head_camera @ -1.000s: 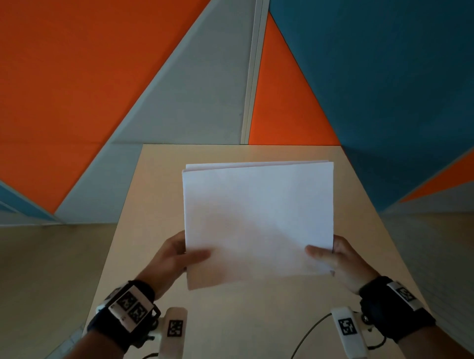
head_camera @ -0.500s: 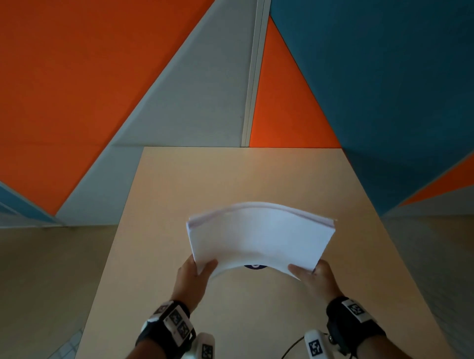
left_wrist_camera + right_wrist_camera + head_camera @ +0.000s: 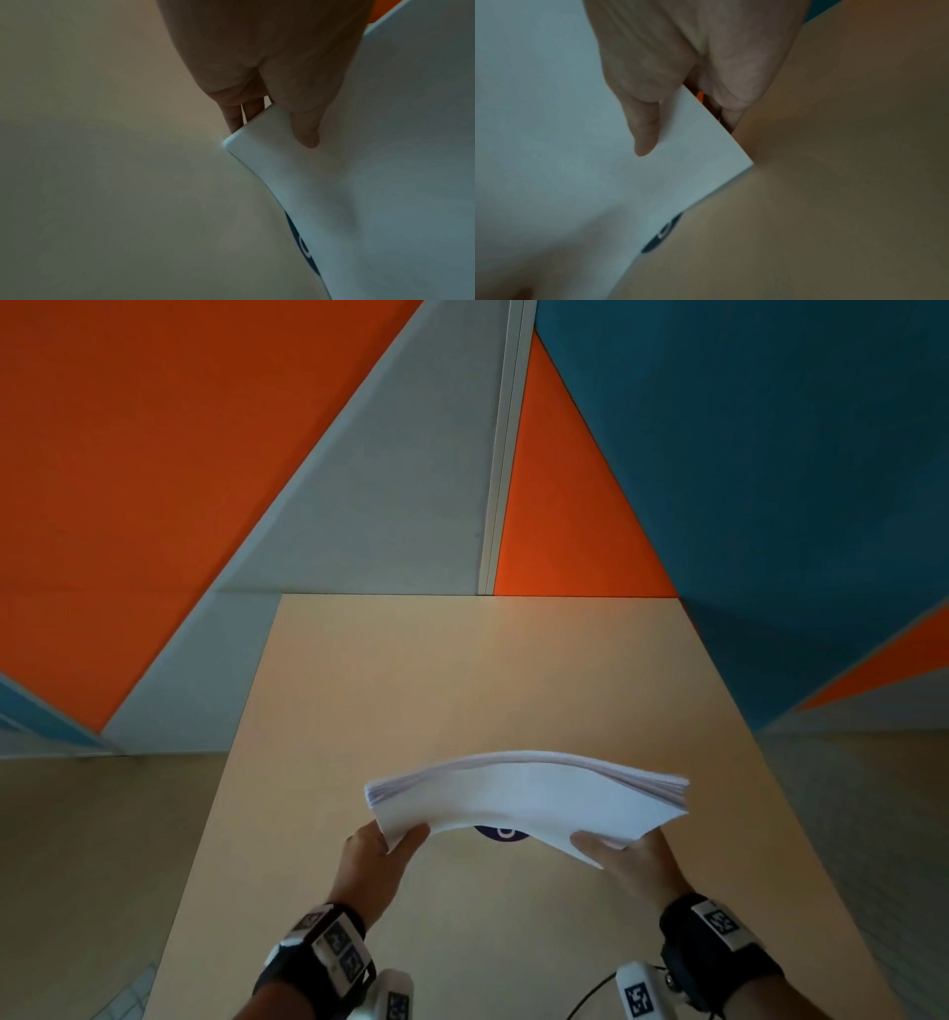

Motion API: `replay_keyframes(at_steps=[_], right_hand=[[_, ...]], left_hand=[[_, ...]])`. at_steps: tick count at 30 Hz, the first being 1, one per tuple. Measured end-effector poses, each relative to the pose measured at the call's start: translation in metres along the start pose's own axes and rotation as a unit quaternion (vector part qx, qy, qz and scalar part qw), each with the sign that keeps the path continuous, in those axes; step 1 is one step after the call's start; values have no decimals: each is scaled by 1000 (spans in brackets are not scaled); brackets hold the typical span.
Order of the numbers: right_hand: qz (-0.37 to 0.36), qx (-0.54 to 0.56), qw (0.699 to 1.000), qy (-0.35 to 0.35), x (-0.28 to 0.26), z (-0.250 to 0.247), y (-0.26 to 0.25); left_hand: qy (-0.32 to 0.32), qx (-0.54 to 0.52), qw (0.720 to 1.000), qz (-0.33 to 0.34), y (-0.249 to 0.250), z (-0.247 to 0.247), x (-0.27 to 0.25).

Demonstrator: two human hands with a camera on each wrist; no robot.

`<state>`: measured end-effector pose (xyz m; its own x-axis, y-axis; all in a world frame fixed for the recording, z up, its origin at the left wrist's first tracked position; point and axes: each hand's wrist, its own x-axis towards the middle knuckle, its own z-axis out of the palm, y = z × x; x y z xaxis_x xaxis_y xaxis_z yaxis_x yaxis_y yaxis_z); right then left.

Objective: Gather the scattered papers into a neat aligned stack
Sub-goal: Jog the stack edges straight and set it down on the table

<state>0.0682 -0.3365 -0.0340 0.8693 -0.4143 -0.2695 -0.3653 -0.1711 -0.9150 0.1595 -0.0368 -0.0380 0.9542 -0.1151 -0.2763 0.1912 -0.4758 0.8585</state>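
Paper stack [image 3: 529,801]: I see it tipped from upright to nearly flat, bowed, low over desk [image 3: 411,670]; left hand [image 3: 382,857] and right hand [image 3: 634,862] each pinching a near corner. Laying-down likely next.

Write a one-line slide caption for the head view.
Left hand and right hand pinch the near corners of a bowed paper stack above the table.

You have two hands in view, your left hand [image 3: 377,857] and your right hand [image 3: 634,857], and one stack of papers [image 3: 529,796] between them; its sheets are too many and too thin to count, though the fanned edges show plenty. You have one tabletop [image 3: 462,670] under it all, with one dark round sticker [image 3: 500,833] on it. You wear two wristbands, one per wrist, [image 3: 328,950] and [image 3: 711,940]
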Motion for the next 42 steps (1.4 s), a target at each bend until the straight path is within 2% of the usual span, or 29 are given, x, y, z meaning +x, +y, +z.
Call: replay_keyframes(at_steps=[4,9,13,17,27,33,37,39,42], right_hand=[[-7,-6,1000,20,4,-11,-5],[-32,-9,999,5,2,-9,-12],[-13,-27,999,-24,-1,-3,-6],[15,-46,999,-19,7,-6,1],[-14,-40,999,-10,-1,-1,-11],[56,-87,994,-27,-3,4,1],[86,-105,991,-6,8,2,19],[92,-101,991,-5,10,2,23],[116,-112,987,7,8,3,29]], left_hand=[[-3,-3,1000,11,5,-6,1],[1,-18,999,32,4,-8,0],[-25,6,1000,10,-4,-5,2],[-40,15,999,17,3,-10,4],[2,-41,998,40,13,-22,-1],[-28,20,999,13,-3,-13,2],[-30,39,999,3,-4,-15,5],[-36,3,999,13,3,-20,4],[-32,-103,991,75,31,-32,-10]])
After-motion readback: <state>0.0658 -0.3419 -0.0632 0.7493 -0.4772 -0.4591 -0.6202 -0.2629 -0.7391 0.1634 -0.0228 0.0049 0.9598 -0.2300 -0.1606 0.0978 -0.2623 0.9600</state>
